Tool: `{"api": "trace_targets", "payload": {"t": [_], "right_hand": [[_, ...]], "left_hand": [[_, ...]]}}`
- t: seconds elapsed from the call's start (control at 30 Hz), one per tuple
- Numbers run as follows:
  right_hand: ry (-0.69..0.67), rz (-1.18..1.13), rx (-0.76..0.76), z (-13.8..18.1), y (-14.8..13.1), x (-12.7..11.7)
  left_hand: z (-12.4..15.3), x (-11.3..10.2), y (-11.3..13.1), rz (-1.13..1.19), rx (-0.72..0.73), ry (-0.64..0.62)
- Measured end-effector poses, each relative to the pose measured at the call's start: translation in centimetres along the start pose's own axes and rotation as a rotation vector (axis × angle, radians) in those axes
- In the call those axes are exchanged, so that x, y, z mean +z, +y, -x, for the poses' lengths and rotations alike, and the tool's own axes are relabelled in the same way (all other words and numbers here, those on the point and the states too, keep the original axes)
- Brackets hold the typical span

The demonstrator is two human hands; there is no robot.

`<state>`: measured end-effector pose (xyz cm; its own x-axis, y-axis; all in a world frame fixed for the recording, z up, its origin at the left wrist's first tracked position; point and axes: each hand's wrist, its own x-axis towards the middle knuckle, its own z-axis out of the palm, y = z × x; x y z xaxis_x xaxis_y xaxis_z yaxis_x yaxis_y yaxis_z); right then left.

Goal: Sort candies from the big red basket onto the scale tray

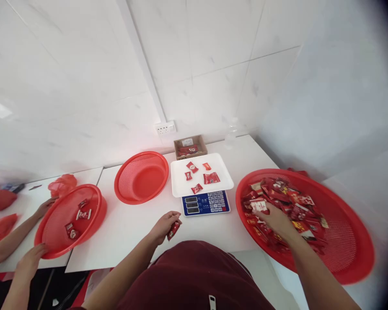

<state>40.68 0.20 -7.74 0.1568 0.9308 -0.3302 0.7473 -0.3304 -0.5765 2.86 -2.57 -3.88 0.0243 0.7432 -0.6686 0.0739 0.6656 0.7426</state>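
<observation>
My left hand is closed on a small red wrapped candy, just in front of the scale. Over at the right, my right hand reaches into a large red basket heaped with red packets. Its fingers are closed on a white-and-red candy packet at the near left of the heap. Several red wrapped candies, among them a larger packet, lie spread on the white tray of the scale. The scale's blue keypad panel faces me.
A red basket stands left of the scale. Farther left, a co-worker's hands hold another red basket with a few candies. Behind the scale are a cardboard box with red packets and a clear bottle.
</observation>
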Motion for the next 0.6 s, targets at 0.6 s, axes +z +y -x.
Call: {"api": "trace_targets", "payload": {"t": [0.6], "right_hand": [[0.078, 0.239, -0.353, -9.7, -16.2, 9.0]], "left_hand": [[1.7, -2.8, -2.1, 0.134, -0.004, 0.113]]}}
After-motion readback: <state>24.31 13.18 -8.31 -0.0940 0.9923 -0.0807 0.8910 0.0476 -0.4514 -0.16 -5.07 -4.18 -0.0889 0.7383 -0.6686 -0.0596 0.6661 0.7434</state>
